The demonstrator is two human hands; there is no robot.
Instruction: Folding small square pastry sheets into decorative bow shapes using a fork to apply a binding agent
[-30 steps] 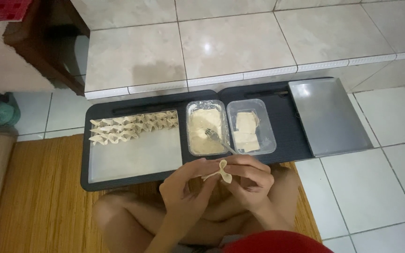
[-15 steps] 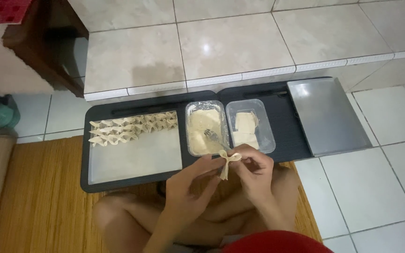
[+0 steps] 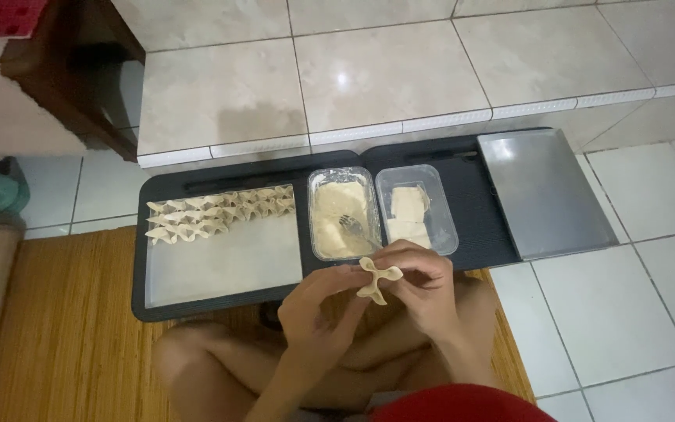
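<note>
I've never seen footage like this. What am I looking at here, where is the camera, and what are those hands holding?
There is no machine here, only a person sitting cross-legged on a woven mat. The single camera is worn on the person's head and looks down, so you see their own two bare hands from above. The left hand and the right hand together pinch a small folded piece of pale dough, shaped with flared corners.

In front of them is a long dark tray table on a tiled floor. On it, from left to right: a flat metal tray with rows of finished folded pieces along its far edge, a clear tub of pale filling with a fork in it, a clear tub of flat dough sheets, and a second metal tray.
</note>
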